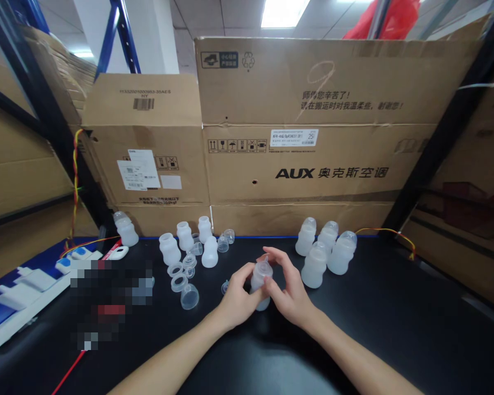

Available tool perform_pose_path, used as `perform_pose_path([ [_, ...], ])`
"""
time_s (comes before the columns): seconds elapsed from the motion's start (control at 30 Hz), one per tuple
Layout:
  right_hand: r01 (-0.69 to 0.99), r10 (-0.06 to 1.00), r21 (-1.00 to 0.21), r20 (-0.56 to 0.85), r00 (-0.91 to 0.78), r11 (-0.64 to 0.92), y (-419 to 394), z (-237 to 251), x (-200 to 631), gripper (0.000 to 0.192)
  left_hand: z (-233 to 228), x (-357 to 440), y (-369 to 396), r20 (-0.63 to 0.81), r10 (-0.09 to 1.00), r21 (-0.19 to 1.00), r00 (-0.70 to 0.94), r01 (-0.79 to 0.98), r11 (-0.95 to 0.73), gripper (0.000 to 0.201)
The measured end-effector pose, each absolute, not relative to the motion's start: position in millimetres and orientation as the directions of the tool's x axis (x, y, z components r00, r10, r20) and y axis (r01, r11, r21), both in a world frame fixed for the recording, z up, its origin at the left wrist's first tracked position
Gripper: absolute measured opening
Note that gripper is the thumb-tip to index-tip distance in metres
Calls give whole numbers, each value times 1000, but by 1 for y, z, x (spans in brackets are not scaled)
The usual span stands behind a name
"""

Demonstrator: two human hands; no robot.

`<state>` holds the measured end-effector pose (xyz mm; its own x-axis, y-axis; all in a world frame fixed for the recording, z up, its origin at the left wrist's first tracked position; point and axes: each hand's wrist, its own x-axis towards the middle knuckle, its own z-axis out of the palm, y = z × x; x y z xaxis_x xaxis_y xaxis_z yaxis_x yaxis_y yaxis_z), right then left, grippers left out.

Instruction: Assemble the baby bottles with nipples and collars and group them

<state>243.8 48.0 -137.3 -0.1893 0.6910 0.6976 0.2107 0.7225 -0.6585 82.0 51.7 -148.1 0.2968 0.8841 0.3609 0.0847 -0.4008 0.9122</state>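
1. While you hold the small, frosty-white plastic bottle with a soft clear top [258, 280], it stands upright, or nearly so, between your two hands, low in the middle of your view.
2. Your left hand [239, 299] is wrapped around the bottle's side, with the thumb across its front.
3. Your right hand [290, 293] makes a loose curve on the other side. Its thumb tip touches the bottle near the top, but you cannot tell if the bent fingers are pinching it.
4. Just beside your left hand is a little clear piece [225, 286], partly hidden.
5. To the left you have four frosty-white bottles without caps [169, 250], near some pale see-through rings [178, 282] and a clear round plastic cap [190, 297].
6. To the right, four frosty-white bottles with clear caps [314, 266] stand close together.
7. Far back on the left is one more capped white bottle [127, 232].
8. Everything sits on your smooth black table [247, 362], and behind it stands big brown cardboard [247, 104].
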Motion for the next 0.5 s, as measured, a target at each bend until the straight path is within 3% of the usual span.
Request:
perform_pose_path([
  [0.27, 311, 740, -674, 644, -196, 670, 51, -135, 242, 61, -146, 81, 54, 377, 889, 903, 261, 109, -415, 23],
  [0.43, 424, 752, -634, 621, -220, 647, 50, -127, 242, 31, -148, 81, 56, 398, 890, 890, 222, 141, -433, 25],
  [0.5, 446, 757, -627, 617, -217, 639, 51, -126, 243, 28, -150, 80, 58, 403, 893, 881, 200, 181, -438, 26],
])
